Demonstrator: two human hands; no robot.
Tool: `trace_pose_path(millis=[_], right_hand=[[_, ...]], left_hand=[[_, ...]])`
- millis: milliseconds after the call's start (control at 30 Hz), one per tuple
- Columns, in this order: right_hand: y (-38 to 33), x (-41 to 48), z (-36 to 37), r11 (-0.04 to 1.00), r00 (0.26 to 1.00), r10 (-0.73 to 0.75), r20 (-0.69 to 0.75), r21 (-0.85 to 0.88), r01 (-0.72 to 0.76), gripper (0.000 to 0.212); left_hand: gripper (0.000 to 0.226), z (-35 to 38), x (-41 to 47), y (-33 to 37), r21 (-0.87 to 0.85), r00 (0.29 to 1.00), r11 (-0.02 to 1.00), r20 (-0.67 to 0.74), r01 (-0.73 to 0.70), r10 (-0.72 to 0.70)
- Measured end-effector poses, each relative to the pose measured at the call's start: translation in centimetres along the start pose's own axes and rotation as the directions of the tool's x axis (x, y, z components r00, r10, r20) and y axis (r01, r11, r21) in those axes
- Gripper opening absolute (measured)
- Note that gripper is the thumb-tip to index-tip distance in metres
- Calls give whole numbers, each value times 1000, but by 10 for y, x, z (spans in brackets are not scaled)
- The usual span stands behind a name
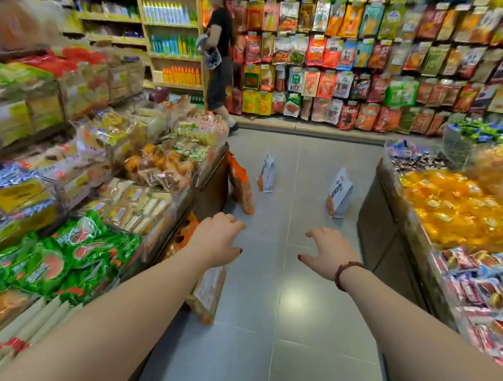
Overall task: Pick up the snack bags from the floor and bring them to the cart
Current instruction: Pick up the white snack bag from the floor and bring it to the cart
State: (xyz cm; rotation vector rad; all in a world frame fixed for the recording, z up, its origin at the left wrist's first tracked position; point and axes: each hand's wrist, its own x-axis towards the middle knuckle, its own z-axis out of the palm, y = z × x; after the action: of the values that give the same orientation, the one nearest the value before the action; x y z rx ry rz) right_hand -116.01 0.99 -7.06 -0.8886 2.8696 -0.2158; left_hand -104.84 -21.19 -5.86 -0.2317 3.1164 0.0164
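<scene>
While left hand (219, 239) and right hand (328, 256) hover spread, empty, snack bags (266, 173) (339, 192) stand on open floor (261, 329).

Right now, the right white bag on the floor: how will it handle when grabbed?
Probably light: the right white bag looks like a thin pouch. It stands upright on a narrow base, so a nudge likely tips it.

Back wall: hanging packets (379, 64) in dense rows, floor level to top of view. Left of it, wooden shelving (172, 13) stocked with upright bottles. A person in a black top (220, 33) stands between the two. Left display counter (215, 171) carries green watermelon-print packets (53, 260) near its front. Right display counter (377, 208) holds orange-wrapped sweets (457, 207), with pink-and-red wrapped items (487, 283) just beside them.
</scene>
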Motion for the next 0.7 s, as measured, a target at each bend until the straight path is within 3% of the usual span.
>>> trace_pose_path(millis=[433,700], right_hand=[[127,167,-27,987,991,135,-13,-91,-135,59],[188,326,-60,973,980,194,-45,-122,-198,58]], left_hand=[[58,2,247,30,-45,992,991,8,-126,127],[60,20,427,13,-75,984,984,59,-162,166]])
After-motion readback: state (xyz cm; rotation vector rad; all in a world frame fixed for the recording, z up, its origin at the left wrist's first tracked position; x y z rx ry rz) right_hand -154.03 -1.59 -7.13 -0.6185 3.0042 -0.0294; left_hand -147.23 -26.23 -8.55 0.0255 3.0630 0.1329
